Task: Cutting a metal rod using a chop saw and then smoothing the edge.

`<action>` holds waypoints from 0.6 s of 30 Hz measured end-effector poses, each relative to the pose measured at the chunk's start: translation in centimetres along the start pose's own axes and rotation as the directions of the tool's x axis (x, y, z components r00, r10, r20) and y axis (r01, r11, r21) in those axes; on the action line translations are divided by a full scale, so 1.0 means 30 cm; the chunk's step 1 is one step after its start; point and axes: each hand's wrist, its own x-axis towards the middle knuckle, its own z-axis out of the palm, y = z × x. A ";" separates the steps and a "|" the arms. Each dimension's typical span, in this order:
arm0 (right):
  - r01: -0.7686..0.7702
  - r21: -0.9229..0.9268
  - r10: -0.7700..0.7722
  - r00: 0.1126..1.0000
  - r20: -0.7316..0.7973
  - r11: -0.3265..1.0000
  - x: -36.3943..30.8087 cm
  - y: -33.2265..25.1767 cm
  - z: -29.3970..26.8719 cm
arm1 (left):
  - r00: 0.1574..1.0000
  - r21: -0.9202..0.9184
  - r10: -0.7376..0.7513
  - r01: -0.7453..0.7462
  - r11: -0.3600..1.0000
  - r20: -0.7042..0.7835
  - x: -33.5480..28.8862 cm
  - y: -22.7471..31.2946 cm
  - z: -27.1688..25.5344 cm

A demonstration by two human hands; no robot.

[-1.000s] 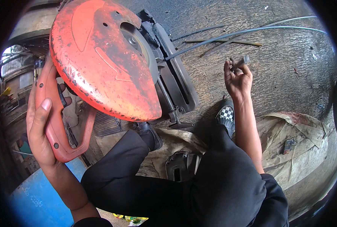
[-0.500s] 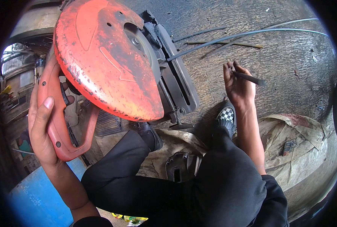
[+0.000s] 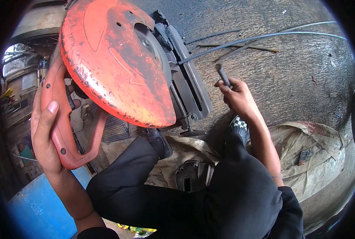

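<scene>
A red cut-off saw with a scuffed round guard (image 3: pixel 117 75) fills the upper left. My left hand (image 3: pixel 46 131) is wrapped round its red loop handle (image 3: pixel 61 127), with fingertips by the black trigger. Part of the grey disc (image 3: pixel 161 59) shows at the guard's cutout. Beside it lies the dark metal base (image 3: pixel 191 85) with its threaded clamp screw (image 3: pixel 178 99). A long grey rod (image 3: pixel 241 41) runs from the base to the far right. Out to the right of the saw, my right hand (image 3: pixel 241 99) grips a short dark metal rod (image 3: pixel 222 73), its end pointing up and away.
Near the long rod, a brownish rod (image 3: pixel 261 48) and a dark rod (image 3: pixel 215 34) lie on the rough floor. Dirty sacking (image 3: pixel 317 151) spreads at right. A blue panel (image 3: pixel 42 207) stands lower left. My checkered shoe (image 3: pixel 240 126) is below my right hand.
My right hand has turned over and swung left, so the short rod now points up toward the saw instead of right. My left hand keeps its hold on the handle.
</scene>
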 end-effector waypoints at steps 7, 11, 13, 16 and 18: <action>0.333 -0.362 -0.361 0.933 -0.010 0.871 0.052 0.048 0.020 | 1.000 -0.024 -0.012 0.012 1.000 0.023 0.001 -0.003 -0.002; 0.485 -0.237 -0.491 0.870 0.039 0.842 0.097 0.071 0.055 | 1.000 -0.035 -0.008 0.009 0.999 0.028 0.000 -0.001 0.000; 0.470 -0.247 -0.479 0.877 0.025 0.848 0.120 0.079 0.066 | 1.000 -0.019 -0.013 0.013 1.000 0.028 0.002 -0.003 -0.001; 0.379 0.128 -0.395 0.907 0.148 0.917 0.158 0.091 0.090 | 0.999 0.014 -0.023 0.022 1.000 0.022 0.004 -0.008 -0.010; 0.352 0.094 -0.364 0.914 0.180 0.931 0.179 0.098 0.102 | 0.999 0.031 -0.029 0.029 0.999 0.020 0.006 -0.009 -0.021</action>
